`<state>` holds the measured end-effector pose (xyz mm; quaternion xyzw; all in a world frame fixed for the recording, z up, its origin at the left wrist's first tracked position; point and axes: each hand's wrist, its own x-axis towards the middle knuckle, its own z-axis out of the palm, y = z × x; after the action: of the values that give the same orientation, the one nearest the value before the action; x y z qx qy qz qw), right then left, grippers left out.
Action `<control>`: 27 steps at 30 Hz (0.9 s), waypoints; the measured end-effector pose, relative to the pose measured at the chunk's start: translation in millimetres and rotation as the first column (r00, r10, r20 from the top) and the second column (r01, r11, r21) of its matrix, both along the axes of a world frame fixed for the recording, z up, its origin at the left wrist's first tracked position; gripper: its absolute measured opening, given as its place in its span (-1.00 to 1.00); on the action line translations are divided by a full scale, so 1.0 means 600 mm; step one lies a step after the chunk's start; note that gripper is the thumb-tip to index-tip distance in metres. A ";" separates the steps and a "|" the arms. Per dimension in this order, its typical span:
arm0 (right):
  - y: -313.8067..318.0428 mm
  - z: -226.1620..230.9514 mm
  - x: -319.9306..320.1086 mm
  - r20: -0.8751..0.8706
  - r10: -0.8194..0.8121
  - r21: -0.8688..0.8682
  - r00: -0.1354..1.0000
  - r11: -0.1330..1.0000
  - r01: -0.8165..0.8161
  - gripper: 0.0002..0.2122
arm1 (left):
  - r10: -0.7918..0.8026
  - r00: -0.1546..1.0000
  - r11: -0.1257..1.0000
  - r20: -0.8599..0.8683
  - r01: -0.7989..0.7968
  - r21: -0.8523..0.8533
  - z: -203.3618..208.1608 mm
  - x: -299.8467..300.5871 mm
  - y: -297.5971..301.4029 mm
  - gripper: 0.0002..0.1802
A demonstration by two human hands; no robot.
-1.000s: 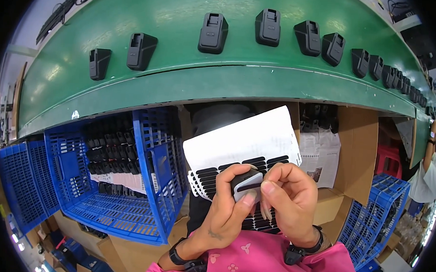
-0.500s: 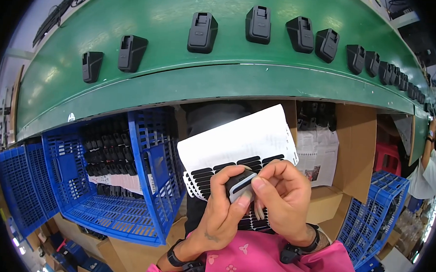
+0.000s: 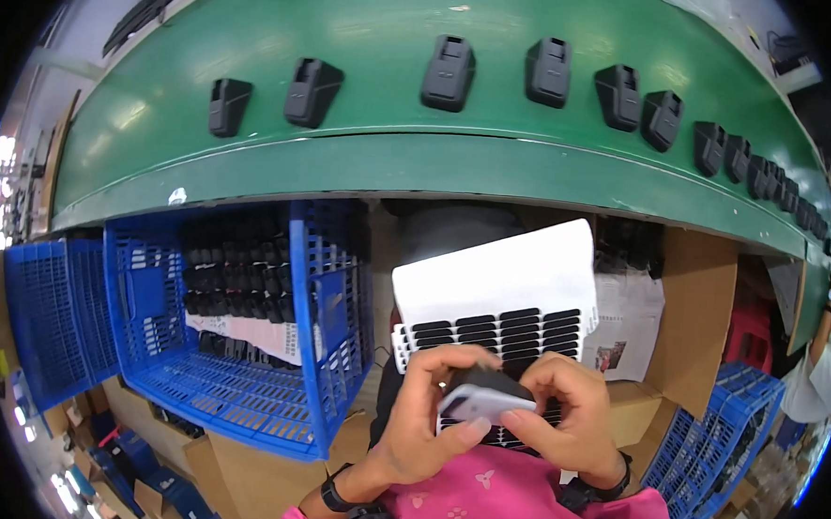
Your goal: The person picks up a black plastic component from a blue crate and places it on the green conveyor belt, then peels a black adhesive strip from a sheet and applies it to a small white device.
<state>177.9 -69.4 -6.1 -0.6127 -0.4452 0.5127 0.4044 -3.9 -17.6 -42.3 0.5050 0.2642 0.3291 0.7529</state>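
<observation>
A black plastic housing with a light grey face (image 3: 485,404) sits between my hands, tilted and slightly blurred. My left hand (image 3: 426,422) is closed around its left end, thumb along the lower edge. At the other end my right hand (image 3: 572,413) grips it, with the thumb against the grey face and the fingers curled behind. Just beyond my hands, a white sheet of black oval stickers (image 3: 476,332) lies over my lap, its far part a plain white backing (image 3: 500,269). My hands cover its near part.
Several black wedge-shaped housings (image 3: 448,73) stand in a row along the green bench (image 3: 374,154). A blue crate (image 3: 211,404) on the left holds rows of black parts. To the right are a cardboard box (image 3: 697,307) with newspaper (image 3: 629,318) and another blue crate (image 3: 721,435).
My hands and the housing have come down toward me, and the housing has turned. My right fingers have shifted from pinching at the grey face to gripping its right end. The view has shifted left.
</observation>
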 end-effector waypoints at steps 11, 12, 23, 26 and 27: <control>0.063 -0.010 -0.084 0.623 -0.101 0.299 0.775 0.947 -0.117 -0.67 | 0.198 0.890 0.951 -0.411 -0.072 0.301 -0.017 -0.089 0.058 -0.63; 0.065 -0.020 -0.090 0.637 -0.114 0.326 0.763 0.936 -0.132 -0.64 | 0.132 0.915 0.970 -0.380 -0.040 0.240 -0.015 -0.091 0.069 -0.63; 0.073 -0.057 -0.117 0.684 -0.172 0.386 0.709 0.910 -0.151 -0.70 | -0.026 0.984 0.995 -0.176 0.042 0.087 -0.038 -0.108 0.097 -0.62; 0.078 -0.069 -0.124 0.621 -0.249 0.432 0.744 0.900 -0.059 -0.78 | 0.002 0.982 0.994 -0.191 0.018 0.107 -0.042 -0.107 0.092 -0.61; 0.077 -0.073 -0.122 0.623 -0.248 0.430 0.742 0.901 -0.060 -0.78 | 0.002 0.982 0.994 -0.188 0.018 0.105 -0.042 -0.106 0.092 -0.61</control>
<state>104.9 -23.1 -50.0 -0.6741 -0.6271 0.1302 0.3679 -67.7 37.8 -67.6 0.5741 0.3140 0.2905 0.6981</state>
